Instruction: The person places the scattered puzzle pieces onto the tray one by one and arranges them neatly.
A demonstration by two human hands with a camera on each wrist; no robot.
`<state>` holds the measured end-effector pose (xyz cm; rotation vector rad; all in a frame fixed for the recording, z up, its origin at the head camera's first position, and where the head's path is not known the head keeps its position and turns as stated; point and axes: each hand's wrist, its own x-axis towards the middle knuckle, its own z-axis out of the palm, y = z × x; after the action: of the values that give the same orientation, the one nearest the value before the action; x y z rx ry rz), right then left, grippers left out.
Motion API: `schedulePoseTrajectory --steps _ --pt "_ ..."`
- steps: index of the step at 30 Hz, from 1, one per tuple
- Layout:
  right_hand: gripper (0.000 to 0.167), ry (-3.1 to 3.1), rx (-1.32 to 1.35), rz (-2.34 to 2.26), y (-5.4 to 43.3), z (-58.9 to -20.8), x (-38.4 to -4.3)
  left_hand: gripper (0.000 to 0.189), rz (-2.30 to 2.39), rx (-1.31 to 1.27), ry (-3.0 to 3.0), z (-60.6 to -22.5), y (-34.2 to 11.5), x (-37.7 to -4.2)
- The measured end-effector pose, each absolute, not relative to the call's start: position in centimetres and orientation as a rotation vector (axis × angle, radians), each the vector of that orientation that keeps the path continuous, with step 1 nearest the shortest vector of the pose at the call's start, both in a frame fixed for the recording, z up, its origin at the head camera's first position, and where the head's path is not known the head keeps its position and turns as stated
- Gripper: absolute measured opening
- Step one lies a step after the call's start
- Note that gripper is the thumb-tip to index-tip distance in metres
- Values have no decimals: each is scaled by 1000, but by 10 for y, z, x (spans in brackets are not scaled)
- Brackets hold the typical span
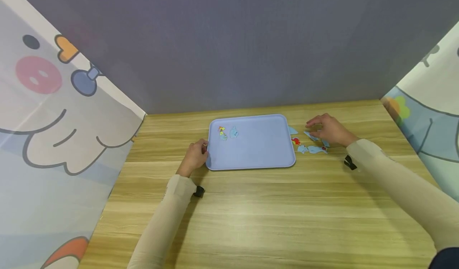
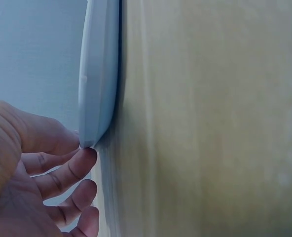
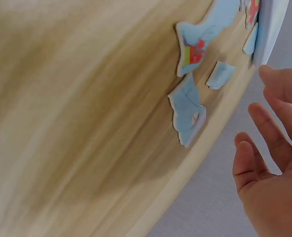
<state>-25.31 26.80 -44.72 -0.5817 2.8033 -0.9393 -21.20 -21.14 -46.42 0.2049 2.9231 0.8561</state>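
Note:
My left hand (image 1: 194, 156) pinches the left edge of a light blue tray (image 1: 258, 151) between thumb and fingers; in the left wrist view the thumb and a fingertip meet at the tray's rim (image 2: 94, 94). Over to the right, my right hand (image 1: 331, 130) hovers above several loose puzzle pieces, its fingers apart and loosely bent around nothing. Among these pieces are a long light blue one (image 1: 315, 150), a red one (image 1: 296, 141) and a small blue one (image 3: 220, 75). On the tray's upper left lie a colourful puzzle piece (image 1: 222, 136) and a light blue one (image 1: 234, 132).
The wood-grain table (image 1: 258, 213) meets a grey wall (image 1: 251, 53) at its far side. Cartoon-printed panels stand at the left (image 1: 39, 141) and right (image 1: 435, 117). A black strap (image 1: 349, 163) hangs by the right wrist, and another (image 1: 199, 191) by the left.

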Motion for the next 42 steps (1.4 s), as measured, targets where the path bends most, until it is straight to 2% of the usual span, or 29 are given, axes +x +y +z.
schedulePoseTrajectory --steps 15,42 --pt "28 2781 -912 -1041 249 -472 -246 35 844 191 2915 -463 -212 -213" --pt "17 2879 -814 -941 232 -471 -244 36 856 187 2899 -464 -213 -213"
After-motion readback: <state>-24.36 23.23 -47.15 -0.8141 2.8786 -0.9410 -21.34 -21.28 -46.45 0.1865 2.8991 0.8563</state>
